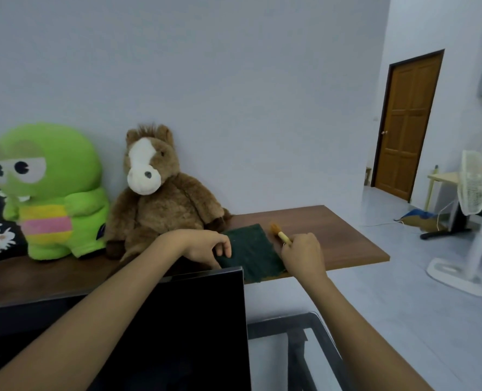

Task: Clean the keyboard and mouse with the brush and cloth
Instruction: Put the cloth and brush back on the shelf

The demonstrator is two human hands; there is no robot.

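Observation:
A dark green cloth (252, 251) lies flat on the wooden shelf (338, 235) behind the monitor. My left hand (206, 249) rests at the cloth's left edge, fingers curled down and touching it. My right hand (303, 256) is at the cloth's right edge, closed around the pale handle of a small brush (279, 233), whose orange bristles point up and to the left. The keyboard and mouse are not in view.
A black monitor (194, 328) stands in front of the shelf and hides its near edge. A brown plush horse (158, 193) and a green plush toy (50, 193) sit at the left. A white standing fan (472, 221) is on the floor at the right.

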